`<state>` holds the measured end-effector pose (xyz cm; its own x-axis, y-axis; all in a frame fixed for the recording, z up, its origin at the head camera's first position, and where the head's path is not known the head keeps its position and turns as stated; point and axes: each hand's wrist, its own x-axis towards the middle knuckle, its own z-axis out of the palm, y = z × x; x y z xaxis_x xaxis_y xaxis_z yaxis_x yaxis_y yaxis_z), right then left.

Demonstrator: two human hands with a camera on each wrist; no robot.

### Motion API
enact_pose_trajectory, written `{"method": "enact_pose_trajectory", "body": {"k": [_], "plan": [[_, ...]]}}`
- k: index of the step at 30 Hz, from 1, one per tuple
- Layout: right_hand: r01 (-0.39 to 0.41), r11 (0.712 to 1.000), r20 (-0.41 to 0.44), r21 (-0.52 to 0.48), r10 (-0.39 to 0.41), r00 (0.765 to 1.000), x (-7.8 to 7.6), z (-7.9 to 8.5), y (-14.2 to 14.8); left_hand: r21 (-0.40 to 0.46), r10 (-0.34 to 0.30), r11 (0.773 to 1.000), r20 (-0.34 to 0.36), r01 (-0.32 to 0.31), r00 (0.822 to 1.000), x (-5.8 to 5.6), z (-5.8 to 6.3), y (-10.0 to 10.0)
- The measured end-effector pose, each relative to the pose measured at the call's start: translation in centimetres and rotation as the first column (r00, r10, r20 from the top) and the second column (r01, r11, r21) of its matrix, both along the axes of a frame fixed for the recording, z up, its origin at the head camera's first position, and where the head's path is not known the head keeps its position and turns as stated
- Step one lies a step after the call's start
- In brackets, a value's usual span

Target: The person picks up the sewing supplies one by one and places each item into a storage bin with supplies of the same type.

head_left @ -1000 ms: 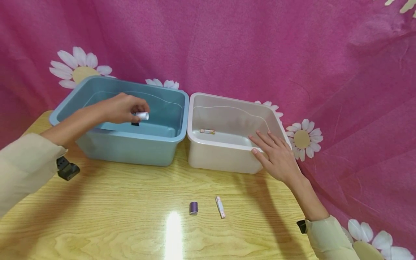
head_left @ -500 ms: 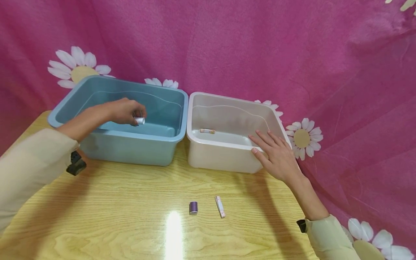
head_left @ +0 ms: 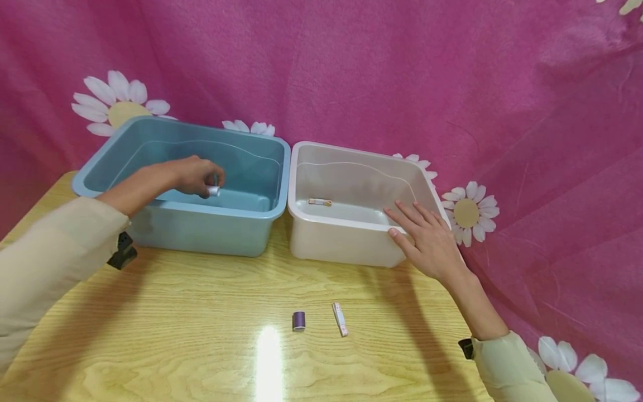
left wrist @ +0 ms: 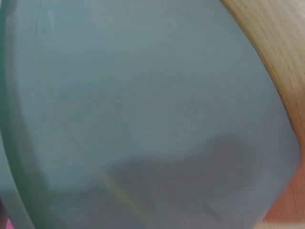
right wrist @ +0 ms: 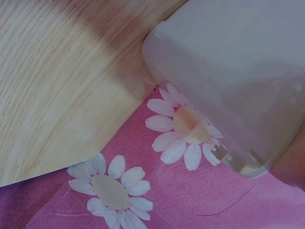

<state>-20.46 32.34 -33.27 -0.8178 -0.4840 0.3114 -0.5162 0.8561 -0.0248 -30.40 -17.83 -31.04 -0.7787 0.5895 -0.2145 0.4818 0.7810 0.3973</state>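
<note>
Down inside the blue bin [head_left: 201,229], my left hand [head_left: 193,174] pinches a white thread spool [head_left: 213,191] between thumb and fingers, above the bin's floor. My right hand [head_left: 427,240] rests on the front right rim of the whitish bin [head_left: 346,243], its fingers straight and spread. A folded measuring tape [head_left: 320,202] lies within that bin. On the table in front stand a purple thread spool [head_left: 298,320] and, to its right, a folded white strip like a measuring tape [head_left: 340,319]. The left wrist view is filled by the blue bin's wall [left wrist: 167,95]; the hand is hidden there.
Both bins stand side by side at the back of the wooden table [head_left: 201,324], rims close together. Behind and to the right hangs a pink cloth [head_left: 351,67] with daisies. In the right wrist view, the table's corner [right wrist: 93,155] shows beside the cloth.
My left hand has lowered with the white thread spool, moving slightly left and deeper into the blue bin. The right hand stays on the rim.
</note>
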Motion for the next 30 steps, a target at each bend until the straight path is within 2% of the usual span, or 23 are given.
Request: {"method": "enact_pose_trajectory", "body": {"k": [12,30], "plan": [[-0.006,1.0,-0.011,-0.002,0.006,1.0,-0.1,-0.1,0.1,-0.03,-0.005,1.0,0.039,0.006,0.999,-0.2,-1.0,-0.9],[0.0,1.0,-0.011,-0.001,0.0,1.0,-0.1,-0.1,0.1,-0.045,0.015,0.999,0.07,-0.012,0.997,-0.6,-1.3,-0.8]]}}
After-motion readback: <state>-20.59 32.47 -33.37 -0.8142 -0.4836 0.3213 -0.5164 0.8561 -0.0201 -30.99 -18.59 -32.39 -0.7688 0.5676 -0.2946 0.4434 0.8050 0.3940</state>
